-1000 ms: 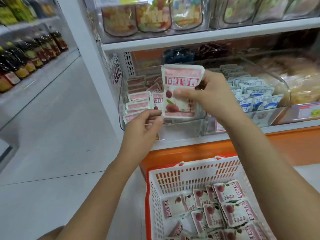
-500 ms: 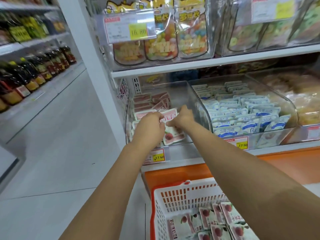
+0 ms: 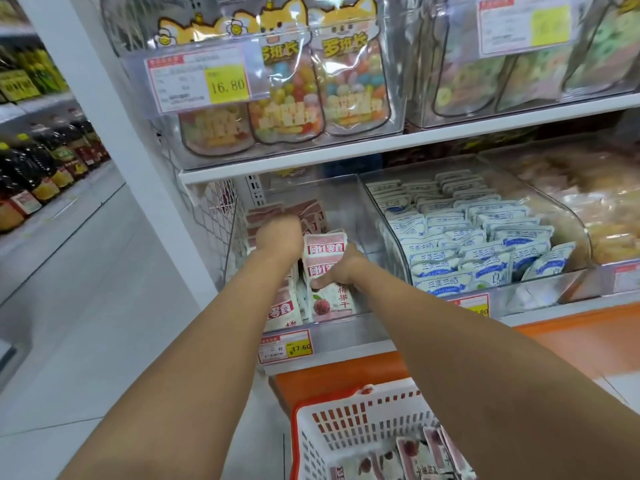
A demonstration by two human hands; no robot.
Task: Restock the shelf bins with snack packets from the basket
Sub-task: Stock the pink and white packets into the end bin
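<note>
A clear shelf bin (image 3: 366, 216) on the lower shelf holds rows of pink snack packets (image 3: 277, 313). My right hand (image 3: 346, 270) is inside the bin near its front, and its thumb pinches an upright pink packet (image 3: 334, 299) with a red fruit picture. My left hand (image 3: 277, 237) reaches further back onto the standing packets. It is blurred, its fingers are hidden, and I cannot tell whether it grips anything. Below, a white basket (image 3: 346, 427) with an orange rim holds several more of the same packets (image 3: 410, 450).
A second clear bin (image 3: 568, 216) to the right is full of blue-and-white packets. The shelf above carries bins of colourful candy bags (image 3: 287, 98). A price tag (image 3: 285, 347) hangs below the pink bin. Dark bottles (image 3: 38, 174) line a shelf at the far left.
My right hand brought the pink packet down from above the bin into its front part. My left hand moved from the bin's front edge to the packets further back.
</note>
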